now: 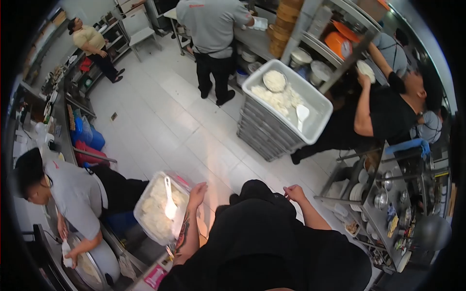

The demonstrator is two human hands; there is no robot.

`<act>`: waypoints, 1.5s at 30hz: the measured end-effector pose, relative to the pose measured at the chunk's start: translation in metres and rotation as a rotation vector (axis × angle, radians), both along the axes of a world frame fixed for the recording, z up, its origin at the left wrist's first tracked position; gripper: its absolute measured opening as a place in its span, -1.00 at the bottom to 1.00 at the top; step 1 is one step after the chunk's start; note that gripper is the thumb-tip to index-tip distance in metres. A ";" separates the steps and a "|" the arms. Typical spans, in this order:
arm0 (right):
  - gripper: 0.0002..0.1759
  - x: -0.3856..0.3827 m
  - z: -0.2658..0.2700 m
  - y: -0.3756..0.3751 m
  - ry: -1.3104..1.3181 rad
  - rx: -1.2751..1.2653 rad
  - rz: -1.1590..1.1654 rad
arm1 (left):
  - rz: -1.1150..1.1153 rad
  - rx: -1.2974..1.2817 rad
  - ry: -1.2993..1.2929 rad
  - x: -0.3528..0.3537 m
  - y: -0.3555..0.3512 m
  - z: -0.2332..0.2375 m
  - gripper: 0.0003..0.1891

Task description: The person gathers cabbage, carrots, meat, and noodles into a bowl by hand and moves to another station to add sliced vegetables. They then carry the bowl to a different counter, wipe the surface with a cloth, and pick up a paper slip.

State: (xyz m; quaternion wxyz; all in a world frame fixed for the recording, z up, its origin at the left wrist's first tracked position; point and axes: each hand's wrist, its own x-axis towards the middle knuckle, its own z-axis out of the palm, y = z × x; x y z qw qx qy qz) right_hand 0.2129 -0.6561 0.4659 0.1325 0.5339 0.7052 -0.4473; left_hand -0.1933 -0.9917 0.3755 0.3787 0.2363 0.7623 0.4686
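Observation:
My left hand (197, 193) hangs in front of me at the left, empty, with its fingers loosely extended. Just beside it stands a clear plastic tub (141, 212) of what looks like cooked white rice (156, 206). A white rice paddle (170, 206) rests on that rice. On the other side of my body, my right hand (293, 193) is held out over the floor, fingers slightly bent and apart, touching nothing. Ahead, a grey tub (318, 127) on a stack of similar tubs holds more rice, a round bowl of rice (274, 81) and a second white paddle (302, 116).
A co-worker (77, 189) bends over a large pot (104, 264) at the left. Another co-worker (211, 34) stands at the far counter; a person in black (388, 116) works at the right. Metal shelves (376, 208) with dishes line the right. A white chair (138, 30) stands far back.

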 end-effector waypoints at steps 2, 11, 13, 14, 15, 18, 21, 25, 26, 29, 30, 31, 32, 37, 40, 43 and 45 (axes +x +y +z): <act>-0.75 -0.070 -0.014 0.036 0.109 0.154 0.180 | 0.208 0.061 -0.098 -0.045 0.022 0.037 -0.62; -0.72 -0.488 0.034 0.169 0.430 0.373 0.646 | 0.404 -0.189 0.069 -0.149 -0.032 -0.022 -0.69; -0.68 -0.580 0.034 0.186 0.431 0.402 0.786 | 0.464 -0.199 -0.002 -0.172 -0.034 -0.009 -0.71; -0.66 -0.625 0.049 0.190 0.410 0.391 0.867 | 0.540 -0.082 -0.060 -0.186 -0.032 -0.002 -0.72; -0.66 -0.667 0.058 0.192 0.430 0.389 0.904 | 0.616 0.037 -0.122 -0.195 -0.027 0.002 -0.73; -0.67 -0.780 0.036 0.220 0.588 0.557 1.067 | 0.848 0.027 -0.150 -0.245 -0.010 -0.007 -0.73; -0.74 -0.887 0.023 0.270 0.362 0.667 0.979 | 0.766 -0.011 0.050 -0.322 0.018 -0.016 -0.73; -0.62 -0.998 0.017 0.346 -0.235 1.109 1.166 | 0.439 -0.113 0.144 -0.475 0.055 -0.019 -0.73; -0.58 -1.011 0.005 0.364 -0.371 1.320 1.170 | 0.318 -0.330 0.184 -0.521 0.070 -0.003 -0.74; -0.51 -1.051 -0.041 0.420 -0.411 1.306 1.173 | 0.214 -0.215 0.372 -0.647 0.119 0.027 -0.76; -0.50 -1.062 -0.044 0.421 -0.515 1.268 1.178 | 0.184 -0.206 0.382 -0.691 0.132 0.032 -0.76; -0.49 -1.068 -0.042 0.422 -0.622 1.227 1.183 | 0.219 -0.167 0.370 -0.726 0.150 0.045 -0.76; -0.48 -1.070 -0.040 0.427 -0.731 1.186 1.186 | 0.228 -0.181 0.355 -0.761 0.166 0.049 -0.76; -0.47 -1.081 -0.026 0.415 -0.857 0.987 1.280 | 0.344 -0.108 0.156 -0.870 0.257 0.071 -0.72; -0.38 -1.109 -0.013 0.410 -0.934 0.703 1.123 | 0.335 -0.060 0.050 -0.893 0.314 0.068 -0.71; -0.37 -1.140 0.008 0.424 -0.781 0.528 0.886 | 0.342 -0.021 -0.015 -0.901 0.366 0.041 -0.71; -0.38 -1.142 -0.005 0.437 -0.686 0.670 0.718 | 0.316 0.000 -0.125 -0.905 0.402 0.021 -0.72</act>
